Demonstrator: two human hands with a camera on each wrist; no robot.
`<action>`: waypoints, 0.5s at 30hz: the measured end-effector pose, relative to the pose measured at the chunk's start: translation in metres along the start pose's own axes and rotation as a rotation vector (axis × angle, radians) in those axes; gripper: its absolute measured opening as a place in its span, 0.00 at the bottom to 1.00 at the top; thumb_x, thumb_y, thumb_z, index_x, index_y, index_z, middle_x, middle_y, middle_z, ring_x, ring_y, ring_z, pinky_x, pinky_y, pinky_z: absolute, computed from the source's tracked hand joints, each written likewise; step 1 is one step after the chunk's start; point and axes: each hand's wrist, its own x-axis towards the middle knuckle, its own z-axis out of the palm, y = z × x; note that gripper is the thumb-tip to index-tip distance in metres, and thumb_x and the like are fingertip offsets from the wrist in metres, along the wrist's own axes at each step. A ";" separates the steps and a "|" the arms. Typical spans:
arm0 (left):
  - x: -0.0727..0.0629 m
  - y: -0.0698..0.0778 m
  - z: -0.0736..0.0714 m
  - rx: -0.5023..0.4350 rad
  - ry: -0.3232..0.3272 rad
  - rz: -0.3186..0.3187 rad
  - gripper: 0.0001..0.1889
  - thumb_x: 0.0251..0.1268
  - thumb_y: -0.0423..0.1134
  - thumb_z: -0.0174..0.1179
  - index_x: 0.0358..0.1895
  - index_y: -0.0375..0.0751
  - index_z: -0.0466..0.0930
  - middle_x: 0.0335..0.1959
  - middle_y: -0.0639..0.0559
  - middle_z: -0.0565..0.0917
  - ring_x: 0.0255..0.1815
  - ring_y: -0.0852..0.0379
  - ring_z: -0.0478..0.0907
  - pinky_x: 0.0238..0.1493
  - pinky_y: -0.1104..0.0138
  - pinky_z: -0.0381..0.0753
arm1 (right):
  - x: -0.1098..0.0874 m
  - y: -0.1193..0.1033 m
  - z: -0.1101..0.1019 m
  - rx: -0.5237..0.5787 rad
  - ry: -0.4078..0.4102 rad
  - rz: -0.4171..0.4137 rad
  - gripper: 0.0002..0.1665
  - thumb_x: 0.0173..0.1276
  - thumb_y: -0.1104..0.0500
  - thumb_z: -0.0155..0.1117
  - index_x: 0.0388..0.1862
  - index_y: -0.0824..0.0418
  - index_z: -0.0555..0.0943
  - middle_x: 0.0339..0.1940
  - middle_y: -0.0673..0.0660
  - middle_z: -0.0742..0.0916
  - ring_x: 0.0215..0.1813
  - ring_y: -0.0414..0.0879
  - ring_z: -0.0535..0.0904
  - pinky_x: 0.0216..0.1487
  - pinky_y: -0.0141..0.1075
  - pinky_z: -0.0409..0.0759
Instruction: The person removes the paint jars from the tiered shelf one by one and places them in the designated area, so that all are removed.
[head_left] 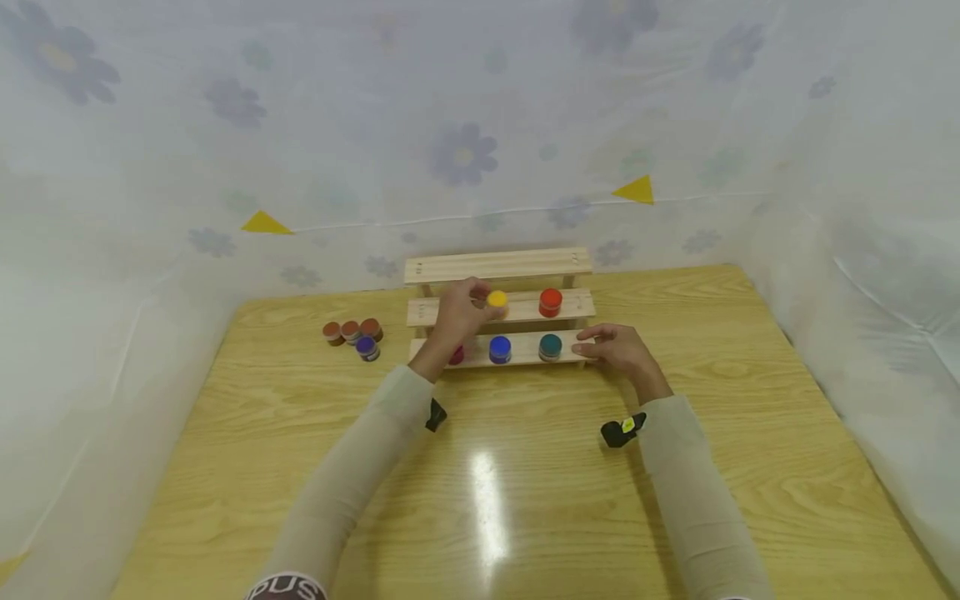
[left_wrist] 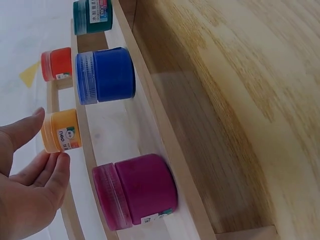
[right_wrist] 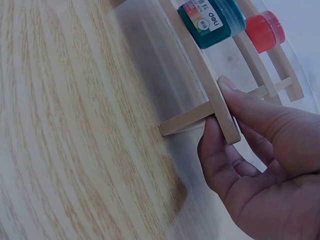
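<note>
A three-tier wooden rack (head_left: 498, 265) stands near the back of the table. My left hand (head_left: 459, 315) pinches a yellow paint jar (left_wrist: 62, 131) at the middle tier, thumb on one side and fingers on the other. The right end of the lowest board is gripped by my right hand (right_wrist: 265, 160), its thumb (right_wrist: 232, 92) on top and fingers below. A magenta jar (left_wrist: 145, 192), a blue jar (head_left: 500, 349) and a teal jar (head_left: 551, 347) stand along that board. On the middle tier, right of the yellow one, sits a red jar (head_left: 551, 302).
Left of the rack, several brown-lidded jars (head_left: 351, 332) cluster with a purple jar (head_left: 367, 348) on the wood-grain table (head_left: 300, 467). A flowered white sheet (head_left: 337, 125) with yellow triangles hangs behind and at the sides.
</note>
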 end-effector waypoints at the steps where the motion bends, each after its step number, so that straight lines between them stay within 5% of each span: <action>1: 0.000 0.000 0.000 -0.003 0.006 0.001 0.21 0.51 0.38 0.72 0.49 0.36 0.79 0.46 0.42 0.82 0.47 0.47 0.81 0.50 0.62 0.84 | 0.000 0.000 0.000 -0.001 0.001 0.003 0.28 0.60 0.51 0.70 0.56 0.65 0.78 0.30 0.48 0.78 0.37 0.48 0.75 0.44 0.38 0.81; 15: -0.002 -0.001 0.004 -0.059 0.033 0.023 0.19 0.52 0.33 0.70 0.49 0.34 0.78 0.46 0.42 0.82 0.48 0.48 0.80 0.51 0.64 0.84 | -0.001 -0.003 0.001 -0.006 -0.004 0.005 0.29 0.60 0.51 0.70 0.56 0.65 0.78 0.31 0.49 0.79 0.38 0.48 0.76 0.45 0.38 0.81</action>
